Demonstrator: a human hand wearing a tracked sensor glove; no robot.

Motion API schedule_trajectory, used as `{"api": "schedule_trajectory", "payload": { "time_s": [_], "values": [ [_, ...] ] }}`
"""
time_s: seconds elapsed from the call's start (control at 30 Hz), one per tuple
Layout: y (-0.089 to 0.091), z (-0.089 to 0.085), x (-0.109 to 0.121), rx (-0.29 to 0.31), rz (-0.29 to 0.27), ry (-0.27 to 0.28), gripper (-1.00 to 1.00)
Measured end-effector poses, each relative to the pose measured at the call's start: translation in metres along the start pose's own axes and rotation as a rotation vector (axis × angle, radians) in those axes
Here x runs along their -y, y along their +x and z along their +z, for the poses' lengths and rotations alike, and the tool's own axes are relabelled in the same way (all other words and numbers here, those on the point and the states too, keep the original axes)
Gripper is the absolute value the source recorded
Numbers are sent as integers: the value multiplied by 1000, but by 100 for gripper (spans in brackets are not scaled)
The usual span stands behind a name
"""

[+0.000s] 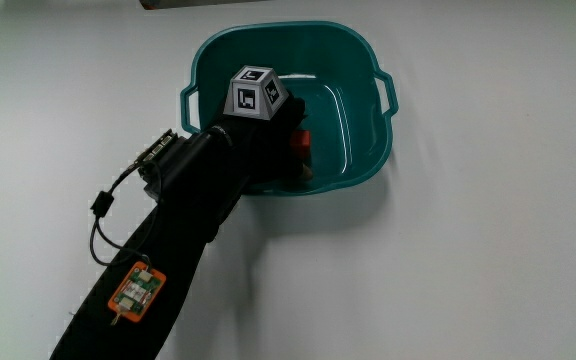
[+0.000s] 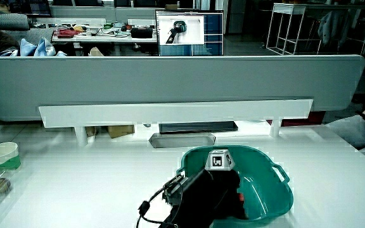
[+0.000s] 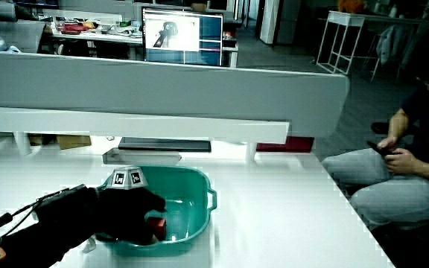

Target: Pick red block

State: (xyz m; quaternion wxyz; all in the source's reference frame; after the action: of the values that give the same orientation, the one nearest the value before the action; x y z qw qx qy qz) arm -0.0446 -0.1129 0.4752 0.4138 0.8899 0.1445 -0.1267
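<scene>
Hand [image 1: 268, 130] reaches into teal tub [image 1: 363, 60], fingers down around red block [image 1: 301, 146] on the tub floor; whether they actually grip it cannot be told.

Risk: block is mostly hidden under the glove, so a shallow pinch may slip on lifting; forearm [image 1: 183, 215] crosses the tub rim and could drag the tub.

Writing: none readable; cube [image 1: 257, 92] carries black-and-white marker patterns only. Paper cup [image 2: 4, 156] shows no label.
</scene>
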Motion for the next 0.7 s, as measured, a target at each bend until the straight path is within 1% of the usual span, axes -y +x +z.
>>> {"api": "schedule_trajectory", "payload": {
  "time_s": [0.07, 0.13, 0.27, 0.3, 0.37, 0.43, 0.53, 0.57, 0.7],
  "values": [
    [-1, -2, -3, 8, 6, -6, 13],
    [-1, -3, -1, 3, 5, -2, 20],
    [-2, -4, -2, 1, -10, 41, 33],
    [-3, -5, -5, 9, -17, 43, 37],
    [-1, -3, -2, 7, 1, 51, 43],
    [-1, -4, -3, 5, -7, 60, 50],
    [-1, -4, -2, 4, -2, 73, 60],
    [-1, -5, -3, 13, -1, 74, 63],
    [0, -6, -3, 0, -1, 93, 77]
  ]
}}
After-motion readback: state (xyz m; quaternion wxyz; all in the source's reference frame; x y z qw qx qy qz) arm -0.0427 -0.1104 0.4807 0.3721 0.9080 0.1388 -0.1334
